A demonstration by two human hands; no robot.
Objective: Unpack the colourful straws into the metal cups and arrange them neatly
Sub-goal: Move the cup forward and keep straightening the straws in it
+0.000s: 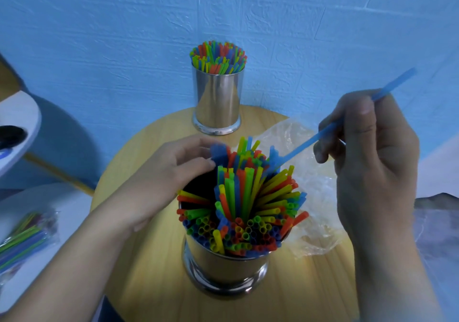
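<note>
A metal cup [224,268] stands near the front of the round wooden table [149,259], packed with colourful straws [250,207] that fan outward. My left hand [171,172] reaches over the cup's far left rim, its fingertips touching the blue straws there. My right hand [370,147] pinches a single blue straw [310,140], slanted so its lower end sits among the straws in the cup. A second metal cup [217,103] full of straws stands upright at the table's far edge.
An empty crumpled clear plastic bag [315,197] lies on the table right of the near cup. A sealed pack of straws [24,239] lies on a white surface at the left. A blue wall rises behind the table.
</note>
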